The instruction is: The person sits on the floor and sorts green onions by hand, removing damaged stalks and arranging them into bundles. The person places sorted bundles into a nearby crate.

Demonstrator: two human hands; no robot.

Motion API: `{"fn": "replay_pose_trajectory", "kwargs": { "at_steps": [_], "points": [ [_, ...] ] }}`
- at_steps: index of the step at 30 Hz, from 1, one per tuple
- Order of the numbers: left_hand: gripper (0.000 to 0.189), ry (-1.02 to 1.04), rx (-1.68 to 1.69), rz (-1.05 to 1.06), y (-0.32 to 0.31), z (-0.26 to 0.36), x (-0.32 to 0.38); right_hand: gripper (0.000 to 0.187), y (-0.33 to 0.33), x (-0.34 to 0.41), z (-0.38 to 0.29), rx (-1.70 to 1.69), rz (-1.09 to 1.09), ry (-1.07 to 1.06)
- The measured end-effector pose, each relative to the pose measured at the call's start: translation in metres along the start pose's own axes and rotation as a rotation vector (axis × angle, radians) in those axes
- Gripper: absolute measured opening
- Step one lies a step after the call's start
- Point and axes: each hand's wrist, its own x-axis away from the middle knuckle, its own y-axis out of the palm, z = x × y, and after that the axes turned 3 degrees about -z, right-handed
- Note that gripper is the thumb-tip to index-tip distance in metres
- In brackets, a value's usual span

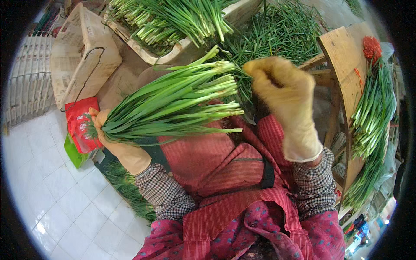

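My left hand (109,130), in a pale rubber glove, is closed round the leafy end of a bunch of garlic chives (175,100). The bunch lies across above my lap, its pale cut stems fanned out to the right. Just right of those stem ends is my right hand (281,79), in a yellowish rubber glove. Its fingers are curled and blurred by motion, so whether anything is pinched between them cannot be made out. A red striped apron (201,156) covers my lap beneath the bunch.
Ahead stands a pale crate (152,60) heaped with chives, beside a pile of loose green leaves (276,35). An off-white plastic basket (70,65) is at left, near a red bag (81,120). Tied chives (373,120) rest on a wooden board (344,61) at right.
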Motion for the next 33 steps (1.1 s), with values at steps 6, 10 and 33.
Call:
{"fn": "replay_pose_trajectory", "kwargs": {
  "at_steps": [6,10,33],
  "points": [
    [0.027,-0.178,0.383,-0.005,-0.003,0.002,0.001,0.042,-0.049,-0.037,0.039,0.871,0.036,0.163],
    [0.017,-0.018,-0.183,0.038,-0.010,-0.001,0.001,0.024,-0.019,-0.011,0.018,-0.147,-0.125,0.175],
    [0.035,0.026,-0.355,0.105,0.027,-0.005,0.029,0.016,-0.021,-0.046,0.008,-0.394,0.075,-0.140]
  ]
}}
